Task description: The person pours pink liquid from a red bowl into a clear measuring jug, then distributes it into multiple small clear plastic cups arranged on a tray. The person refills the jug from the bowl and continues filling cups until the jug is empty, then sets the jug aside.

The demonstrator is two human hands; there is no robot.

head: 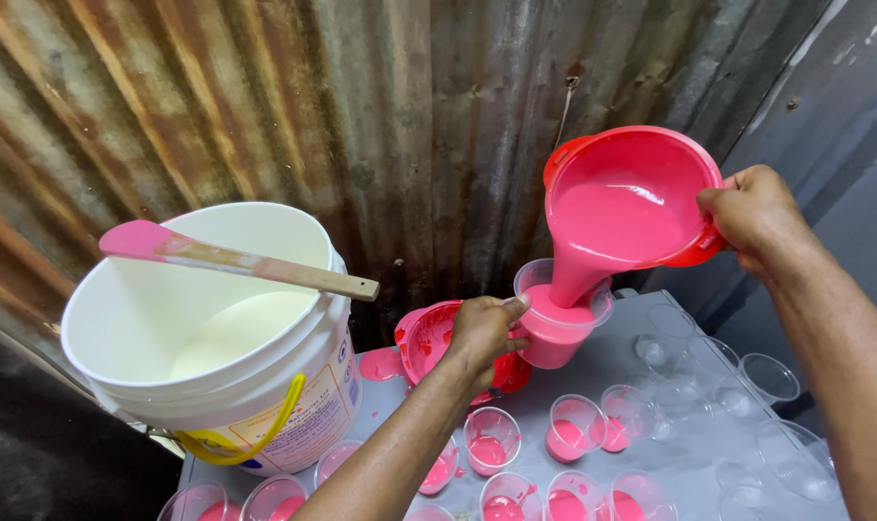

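My right hand (755, 214) grips the rim of a red bowl (631, 198), tilted to the left, and thick pink liquid streams from its edge. The stream falls into a clear plastic cup (559, 323) that my left hand (484, 328) holds up above the grey table (607, 371). That cup is nearly full of pink. On the table below stand several small clear cups (492, 439), many with pink liquid in the bottom, while others at the right (768, 378) hold none.
A white bucket (221, 338) with cream liquid and a yellow handle stands at the left, a pink-tipped wooden paddle (236, 259) lying across its rim. A second red bowl (429, 340) sits behind my left hand. Rusty corrugated sheet (361, 106) forms the back wall.
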